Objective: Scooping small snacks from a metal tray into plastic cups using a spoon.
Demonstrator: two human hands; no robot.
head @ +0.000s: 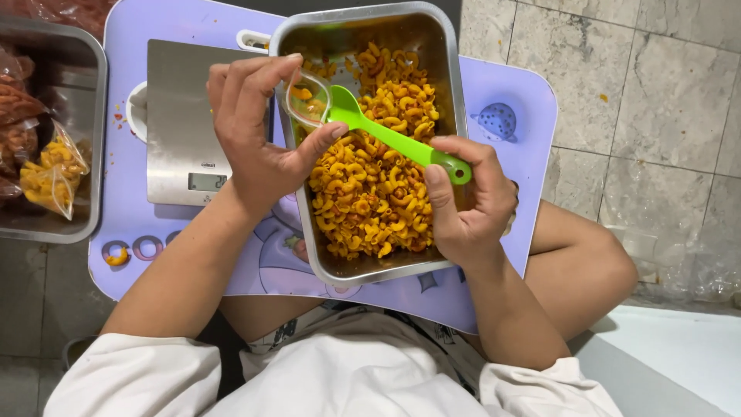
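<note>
My left hand (258,131) pinches a small clear bag (307,100) open over the tray (455,93); my right hand (463,197) grips the green spoon (386,133), feeding macaroni (370,193) in.

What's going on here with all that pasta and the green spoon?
A person sits with a lilac lap table over their legs. Their right hand holds a green spoon over a metal tray of orange seasoned macaroni. Their left hand holds open a small clear bag at the spoon's bowl. A kitchen scale stands on the table beside the tray, and filled bags lie in another tray on the left.
</note>
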